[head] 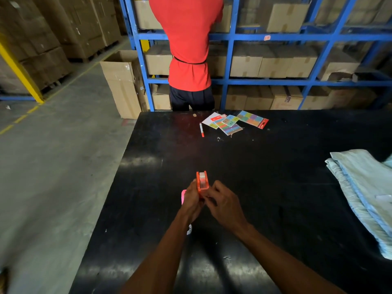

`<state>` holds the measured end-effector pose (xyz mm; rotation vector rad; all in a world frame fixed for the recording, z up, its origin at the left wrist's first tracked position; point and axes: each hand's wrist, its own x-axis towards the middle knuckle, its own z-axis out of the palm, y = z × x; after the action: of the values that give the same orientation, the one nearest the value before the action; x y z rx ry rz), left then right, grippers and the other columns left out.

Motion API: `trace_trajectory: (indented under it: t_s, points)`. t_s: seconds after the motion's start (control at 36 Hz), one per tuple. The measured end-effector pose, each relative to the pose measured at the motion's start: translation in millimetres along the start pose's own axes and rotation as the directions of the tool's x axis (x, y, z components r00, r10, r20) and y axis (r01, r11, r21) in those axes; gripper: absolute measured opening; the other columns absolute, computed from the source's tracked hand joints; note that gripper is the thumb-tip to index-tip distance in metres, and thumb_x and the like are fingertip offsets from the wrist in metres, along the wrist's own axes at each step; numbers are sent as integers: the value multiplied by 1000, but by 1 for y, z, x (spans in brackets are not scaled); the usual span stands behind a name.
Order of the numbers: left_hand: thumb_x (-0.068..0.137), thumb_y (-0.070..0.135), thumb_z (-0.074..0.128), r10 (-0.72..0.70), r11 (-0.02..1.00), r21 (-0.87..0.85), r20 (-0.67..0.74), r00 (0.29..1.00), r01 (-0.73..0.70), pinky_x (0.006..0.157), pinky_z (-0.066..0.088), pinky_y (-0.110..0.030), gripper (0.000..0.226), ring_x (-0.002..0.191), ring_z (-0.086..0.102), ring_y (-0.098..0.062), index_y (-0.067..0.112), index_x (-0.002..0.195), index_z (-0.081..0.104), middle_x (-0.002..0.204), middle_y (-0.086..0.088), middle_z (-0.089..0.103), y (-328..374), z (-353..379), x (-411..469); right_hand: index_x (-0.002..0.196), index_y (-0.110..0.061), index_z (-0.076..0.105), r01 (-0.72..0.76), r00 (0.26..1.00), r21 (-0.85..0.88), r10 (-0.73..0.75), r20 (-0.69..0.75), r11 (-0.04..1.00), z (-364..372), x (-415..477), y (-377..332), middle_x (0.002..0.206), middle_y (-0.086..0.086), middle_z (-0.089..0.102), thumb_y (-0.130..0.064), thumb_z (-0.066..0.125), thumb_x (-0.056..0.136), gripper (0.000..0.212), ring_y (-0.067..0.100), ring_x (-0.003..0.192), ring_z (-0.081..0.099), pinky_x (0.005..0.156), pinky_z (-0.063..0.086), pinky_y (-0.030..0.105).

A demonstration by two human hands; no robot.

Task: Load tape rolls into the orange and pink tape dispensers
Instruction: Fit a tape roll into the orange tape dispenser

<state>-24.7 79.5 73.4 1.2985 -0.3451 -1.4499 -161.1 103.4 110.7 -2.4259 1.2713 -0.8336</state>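
Note:
An orange tape dispenser (202, 181) stands upright above the black table (275, 187), with a clear tape roll seated in it. My left hand (192, 199) grips its left side. My right hand (224, 203) pinches at the dispenser's near end with closed fingers. A pink tape dispenser (183, 196) lies on the table just left of my left hand, mostly hidden by it. A small white tape roll (189, 229) peeks out beside my left forearm.
A red pen (201, 129) and packs of coloured sticky notes (233, 122) lie at the table's far edge. Folded light-blue cloth (364, 194) covers the right side. A person in a red shirt (188, 43) stands at blue shelving holding cardboard boxes.

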Motion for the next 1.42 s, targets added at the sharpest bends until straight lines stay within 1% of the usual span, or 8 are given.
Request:
trace_trajectory:
  t_s: [0.08, 0.25, 0.44, 0.64, 0.89, 1.06, 1.22, 1.42]
  points:
    - [98, 35, 52, -9, 1000, -7, -10, 1000, 9, 95, 53, -46, 42, 90, 68, -29, -2, 114, 65, 101, -22, 68, 1, -3, 3, 106, -24, 69, -12, 1000, 44, 13, -9, 999, 2, -2, 1, 95, -5, 56, -27, 67, 93, 14, 7, 79, 56, 70, 54, 24]
    - [103, 41, 36, 16, 995, 99, 72, 997, -23, 61, 60, -25, 50, 70, 75, -16, 1, 105, 67, 79, -11, 77, 6, -6, 6, 90, -20, 74, -42, 999, 161, 47, -25, 986, 4, -5, 10, 88, -16, 51, -27, 67, 93, 11, -2, 76, 51, 71, 42, 16]
    - [101, 48, 34, -35, 983, 185, 154, 987, 6, 86, 58, -39, 51, 95, 72, -30, 8, 120, 61, 117, -22, 69, 3, -4, 6, 106, -17, 76, -445, 888, 327, 458, 40, 834, 6, 15, 43, 97, -7, 69, -21, 65, 96, 16, 5, 88, 65, 81, 50, 20]
    - [101, 44, 39, -58, 951, 308, 101, 993, 24, 91, 54, -44, 44, 92, 71, -27, 10, 105, 67, 101, -14, 74, -24, -3, 19, 86, -13, 78, -565, 821, 344, 470, 325, 750, 25, 15, 67, 73, 1, 77, -18, 60, 96, 21, 9, 64, 73, 68, 61, 33]
    - [106, 21, 31, -124, 834, 548, 75, 990, 63, 53, 51, -12, 38, 63, 70, -7, 0, 114, 61, 91, -11, 69, -36, 0, 38, 85, -8, 77, -630, 776, 421, 508, 374, 652, 47, 3, 86, 65, 0, 73, -17, 57, 100, 27, 12, 56, 71, 53, 53, 23]
    - [98, 30, 42, 35, 665, 747, -26, 999, -3, 83, 57, -48, 40, 90, 70, -38, 1, 101, 69, 99, -24, 72, -67, -4, 64, 96, -18, 78, -638, 768, 387, 519, 375, 666, 62, 6, 104, 70, -6, 73, -18, 64, 96, 14, 2, 58, 69, 57, 54, 19]
    - [93, 4, 52, 73, 622, 783, -50, 996, -6, 59, 48, -20, 23, 75, 65, -21, 0, 101, 73, 89, -15, 74, -65, 7, 73, 101, -27, 78, -659, 746, 324, 535, 398, 678, 93, 9, 133, 79, -9, 77, -27, 65, 91, 17, 4, 70, 72, 74, 61, 36]
    - [91, 3, 53, 78, 577, 817, -39, 996, -13, 75, 58, -32, 24, 84, 72, -28, 3, 98, 76, 93, -16, 76, -75, 1, 90, 107, -28, 78, -677, 725, 213, 587, 360, 705, 110, 20, 139, 91, -5, 79, -31, 61, 88, 26, 9, 82, 72, 76, 59, 33]
